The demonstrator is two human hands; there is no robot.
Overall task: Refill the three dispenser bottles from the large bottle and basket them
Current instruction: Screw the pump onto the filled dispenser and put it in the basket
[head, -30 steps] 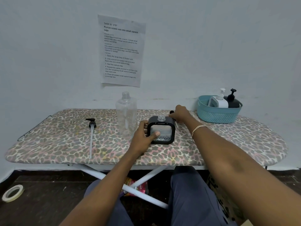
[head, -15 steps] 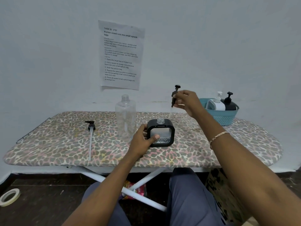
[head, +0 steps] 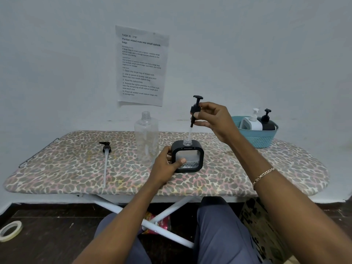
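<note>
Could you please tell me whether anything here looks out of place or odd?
The wall sheet is about portioning mixed nuts into ziplock bags, not bottles. A long-tubed pump lies loose on the ironing board, apart from the open clear bottle. I see no spill.

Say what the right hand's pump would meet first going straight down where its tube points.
Probably the open neck of the black dispenser bottle, which the left hand holds; depth is uncertain.

Printed sheet (head: 142, 65) on wall, tape roll (head: 10, 228) on floor btm-left, red packet (head: 158, 222) under leopard-print board (head: 57, 168).
</note>
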